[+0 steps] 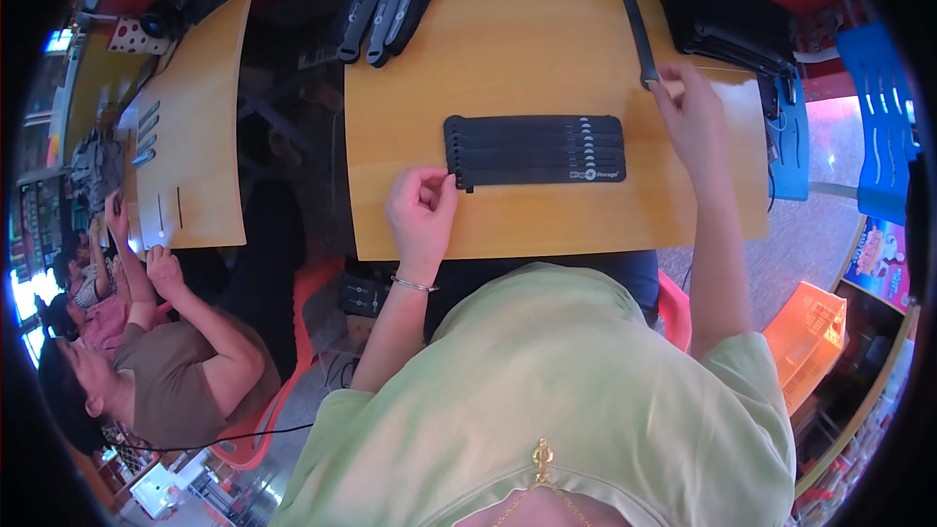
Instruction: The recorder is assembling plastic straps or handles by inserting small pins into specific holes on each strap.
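With the left hand (422,207) pinching the near-left corner of the stacked black straps (535,150) and the right hand (689,109) gripping a single strap (635,21) beyond them, a careless tug could skew the stack.

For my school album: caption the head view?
Left hand pinches stacked black straps; right hand holds one strap.

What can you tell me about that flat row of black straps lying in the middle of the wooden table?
The row of black straps is about six long, thin bands laid side by side, edges touching, forming a neat flat rectangle on the wooden table. They look like soft woven or rubbery material. Each has a small pale mark near its right end, and the nearest one bears a light printed label. The left ends look notched. The left hand pinches the near left corner; the right hand is apart from them, holding a separate single strap.
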The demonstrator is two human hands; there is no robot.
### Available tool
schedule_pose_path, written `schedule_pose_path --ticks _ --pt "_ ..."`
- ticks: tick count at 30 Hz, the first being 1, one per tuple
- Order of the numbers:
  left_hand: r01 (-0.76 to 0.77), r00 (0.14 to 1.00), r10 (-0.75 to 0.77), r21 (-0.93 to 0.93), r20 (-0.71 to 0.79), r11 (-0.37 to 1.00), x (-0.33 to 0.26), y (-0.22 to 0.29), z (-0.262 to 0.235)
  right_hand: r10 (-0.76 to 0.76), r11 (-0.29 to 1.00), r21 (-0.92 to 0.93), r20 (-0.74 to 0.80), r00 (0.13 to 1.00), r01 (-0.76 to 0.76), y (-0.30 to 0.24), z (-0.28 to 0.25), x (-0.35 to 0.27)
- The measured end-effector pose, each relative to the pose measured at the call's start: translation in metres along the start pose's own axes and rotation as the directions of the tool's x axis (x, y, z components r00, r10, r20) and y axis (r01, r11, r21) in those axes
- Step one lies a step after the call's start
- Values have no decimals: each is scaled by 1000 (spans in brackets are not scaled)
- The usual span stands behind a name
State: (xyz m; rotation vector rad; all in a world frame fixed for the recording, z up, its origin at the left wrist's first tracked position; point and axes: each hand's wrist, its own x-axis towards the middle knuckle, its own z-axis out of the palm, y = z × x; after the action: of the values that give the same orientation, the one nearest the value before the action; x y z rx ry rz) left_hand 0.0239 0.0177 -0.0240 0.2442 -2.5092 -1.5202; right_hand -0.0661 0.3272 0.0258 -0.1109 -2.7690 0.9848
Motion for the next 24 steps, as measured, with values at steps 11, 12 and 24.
schedule_pose_path --ticks 11,12,24 --pt "25 1000 -24 -243 7 970 -4 -5 -3 88 996 -36 271 959 -81 7 30 72" --pt "37 999 -29 -276 33 960 -4 -2 -5 79 997 -19 332 940 -77 -4 28 68" --pt "187 878 62 -459 475 869 -11 74 11 -24 498 761 491 871 -416 -81 5 -80"
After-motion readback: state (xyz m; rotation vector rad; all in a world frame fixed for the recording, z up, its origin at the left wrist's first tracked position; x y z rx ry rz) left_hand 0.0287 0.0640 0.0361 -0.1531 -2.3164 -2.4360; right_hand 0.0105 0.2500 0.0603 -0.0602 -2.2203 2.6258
